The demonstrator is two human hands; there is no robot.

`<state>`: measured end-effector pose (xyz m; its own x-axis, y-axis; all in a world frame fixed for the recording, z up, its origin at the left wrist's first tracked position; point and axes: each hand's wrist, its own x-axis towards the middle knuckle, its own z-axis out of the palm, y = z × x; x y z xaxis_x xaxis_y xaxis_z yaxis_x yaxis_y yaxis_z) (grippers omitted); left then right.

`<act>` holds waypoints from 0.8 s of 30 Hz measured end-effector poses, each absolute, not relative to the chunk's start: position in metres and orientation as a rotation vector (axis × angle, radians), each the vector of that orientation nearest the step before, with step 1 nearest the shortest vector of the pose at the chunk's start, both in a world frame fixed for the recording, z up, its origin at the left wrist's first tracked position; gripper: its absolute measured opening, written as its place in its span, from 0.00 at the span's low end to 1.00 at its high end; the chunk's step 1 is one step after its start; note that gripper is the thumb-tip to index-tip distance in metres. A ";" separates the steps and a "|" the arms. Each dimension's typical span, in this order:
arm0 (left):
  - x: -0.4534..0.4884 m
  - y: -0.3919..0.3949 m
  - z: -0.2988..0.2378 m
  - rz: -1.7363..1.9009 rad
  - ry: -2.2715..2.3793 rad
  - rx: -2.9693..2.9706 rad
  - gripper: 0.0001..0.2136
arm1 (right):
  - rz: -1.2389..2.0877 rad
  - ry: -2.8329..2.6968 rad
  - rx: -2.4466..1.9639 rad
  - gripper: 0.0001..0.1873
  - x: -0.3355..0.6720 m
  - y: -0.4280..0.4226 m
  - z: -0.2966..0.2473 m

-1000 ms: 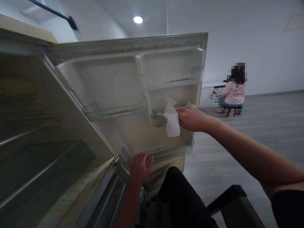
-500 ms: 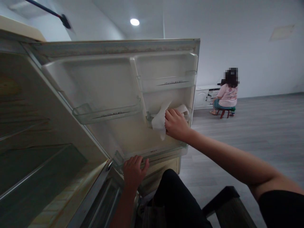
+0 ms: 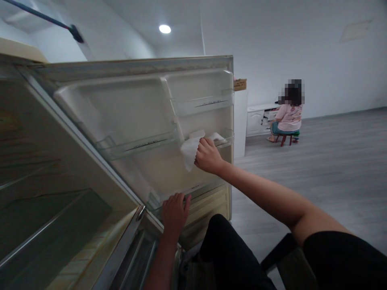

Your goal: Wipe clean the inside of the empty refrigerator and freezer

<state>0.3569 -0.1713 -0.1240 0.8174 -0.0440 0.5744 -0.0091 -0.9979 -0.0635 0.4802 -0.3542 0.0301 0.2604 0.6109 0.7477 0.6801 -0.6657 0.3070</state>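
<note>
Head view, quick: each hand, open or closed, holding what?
Left hand: at the bottom bin, thumb apart; can't tell if it grips.
Right hand: closed, holding the white cloth.

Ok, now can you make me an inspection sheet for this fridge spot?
Surface: fridge door open, inner side showing, with clear shelves.
Things: white wipe, bunched up, its ends sticking out.
Clutter: cardboard box beyond the door.
Hands: right hand grips the wipe; left hand is open at the lowest door shelf, exact contact unclear.
Cables: nothing seen.
Surroundings: person seated on a low stool, white cabinet, gray floor.
</note>
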 end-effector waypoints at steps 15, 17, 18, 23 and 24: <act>0.389 -0.190 -0.115 -0.830 -0.114 -2.972 0.19 | -1.222 -0.853 -2.461 0.18 0.565 -0.404 0.015; 0.391 -0.191 -0.115 -0.828 -0.116 -2.962 0.19 | -1.233 -0.822 -2.440 0.21 0.574 -0.414 0.013; 0.392 -0.192 -0.116 -0.831 -0.117 -2.959 0.20 | -1.236 -0.831 -2.431 0.22 0.578 -0.420 0.011; 0.385 -0.189 -0.119 -0.842 -0.094 -2.946 0.19 | -1.202 -0.890 -2.379 0.25 0.593 -0.441 0.002; 0.384 -0.187 -0.119 -0.845 -0.079 -2.945 0.19 | -1.201 -0.875 -2.361 0.26 0.594 -0.444 0.001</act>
